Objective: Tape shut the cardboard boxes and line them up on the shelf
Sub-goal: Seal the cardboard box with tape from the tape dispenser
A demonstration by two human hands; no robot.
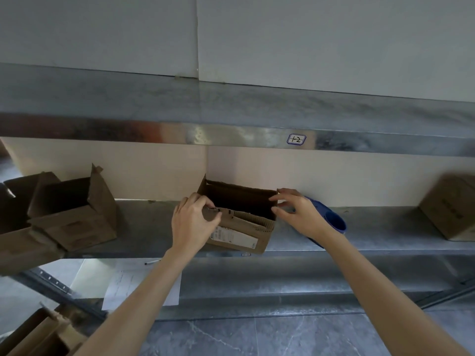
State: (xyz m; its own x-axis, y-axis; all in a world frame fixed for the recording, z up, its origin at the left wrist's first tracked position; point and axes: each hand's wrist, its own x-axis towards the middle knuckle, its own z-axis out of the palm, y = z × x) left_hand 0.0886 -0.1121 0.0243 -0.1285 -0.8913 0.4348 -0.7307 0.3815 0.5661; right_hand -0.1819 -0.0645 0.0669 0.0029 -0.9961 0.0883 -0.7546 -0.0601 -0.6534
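A small open cardboard box (246, 233) with a white label stands on the metal shelf (144, 227) at the centre. My left hand (192, 222) grips its front left flap, which is folded partly inward. My right hand (295, 209) is at the box's right end with fingers spread, touching the right edge. A blue tape dispenser (332, 222) lies on the shelf just behind my right hand, partly hidden by my wrist. More open boxes (74, 217) stand at the left. A closed box (449, 209) sits at the far right.
Another metal shelf (231, 134) with a small label runs above. A sheet of paper (123, 283) and a pen lie on the lower level. More cardboard boxes (38, 335) stand on the floor at bottom left.
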